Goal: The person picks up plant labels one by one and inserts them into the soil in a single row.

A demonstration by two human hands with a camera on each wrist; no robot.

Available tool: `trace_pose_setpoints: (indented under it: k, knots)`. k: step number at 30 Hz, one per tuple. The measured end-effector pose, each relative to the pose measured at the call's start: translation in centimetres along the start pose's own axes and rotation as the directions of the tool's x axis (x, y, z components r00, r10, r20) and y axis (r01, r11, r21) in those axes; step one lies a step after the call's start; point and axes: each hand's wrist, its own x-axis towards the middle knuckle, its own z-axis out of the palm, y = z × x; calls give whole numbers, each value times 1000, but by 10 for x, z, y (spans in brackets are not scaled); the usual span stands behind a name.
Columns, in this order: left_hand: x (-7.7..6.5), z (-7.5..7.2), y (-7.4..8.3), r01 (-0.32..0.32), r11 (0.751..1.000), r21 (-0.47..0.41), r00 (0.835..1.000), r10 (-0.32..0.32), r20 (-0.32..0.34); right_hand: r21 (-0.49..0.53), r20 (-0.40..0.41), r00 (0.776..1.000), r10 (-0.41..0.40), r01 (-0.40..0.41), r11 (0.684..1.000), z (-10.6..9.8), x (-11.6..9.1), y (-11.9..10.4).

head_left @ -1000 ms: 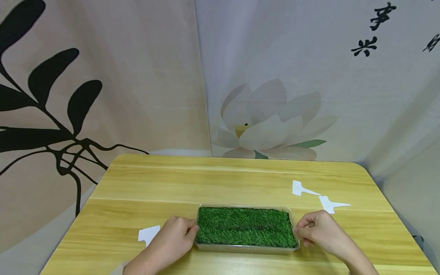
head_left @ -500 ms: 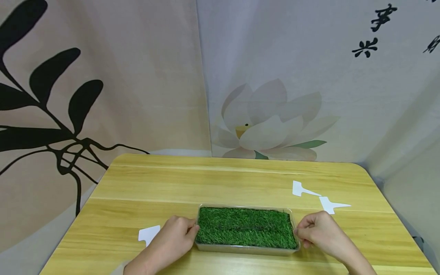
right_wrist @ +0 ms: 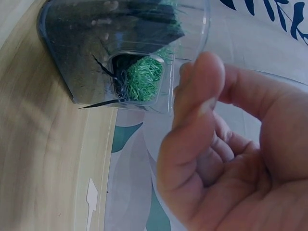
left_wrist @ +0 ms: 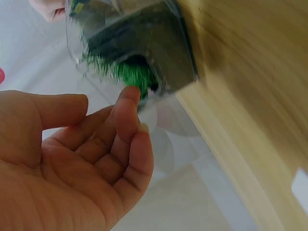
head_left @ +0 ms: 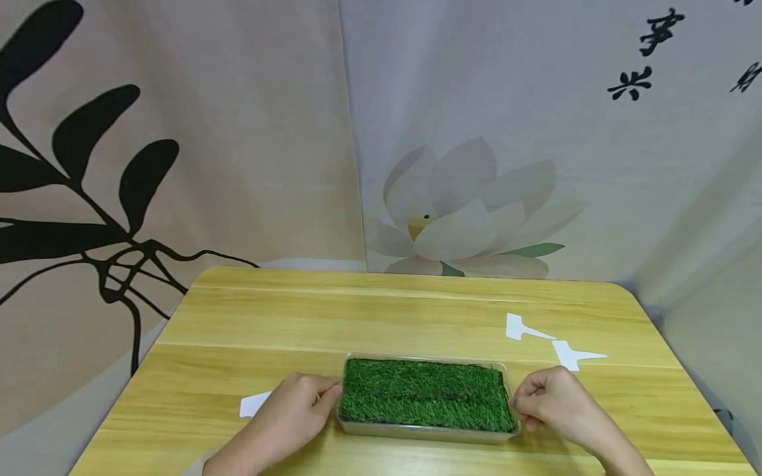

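Observation:
A clear plastic box (head_left: pixel 425 433) lined with green artificial grass (head_left: pixel 428 393) stands on the wooden table between both hands. At its left end is my left hand (head_left: pixel 300 406). In the left wrist view its thumb (left_wrist: pixel 62 110) is apart from the loosely bent fingers, with nothing between them; the fingertips are right by the box's corner. My right hand (head_left: pixel 553 400) pinches the rim at the other end, thumb and forefinger meeting there in the right wrist view. Through the box's end wall, grass (right_wrist: pixel 144 79) and a dark backing (right_wrist: pixel 125 33) show.
Two white T-shaped plant labels (head_left: pixel 520 327) lie at the back right of the wooden table (head_left: pixel 357 311). Another white label (head_left: pixel 254 404) is partly hidden behind the left hand. A printed cloth curtain (head_left: pixel 268 132) hangs behind the table.
My left hand has drawn slightly left, away from the box's end, covering more of the white label there. The box and my right hand have stayed nearly still.

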Motion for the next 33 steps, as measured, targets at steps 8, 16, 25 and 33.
trace_pose_setpoints:
  k: [8,16,25,33]
  knots:
    - [-8,-30,-17,25,990,136,999,-21,-31,6,19,1000,-7,7,1000,0,1,0]
    - [-12,-53,-42,204,950,237,969,-230,87,21,30,1000,-4,3,1000,-1,2,-1]
    - [-16,-53,-65,186,927,327,968,-229,98,33,30,1000,-6,5,999,-1,0,4]
    - [-14,-51,-79,194,934,300,964,-239,121,40,35,999,-12,11,999,-1,1,4]
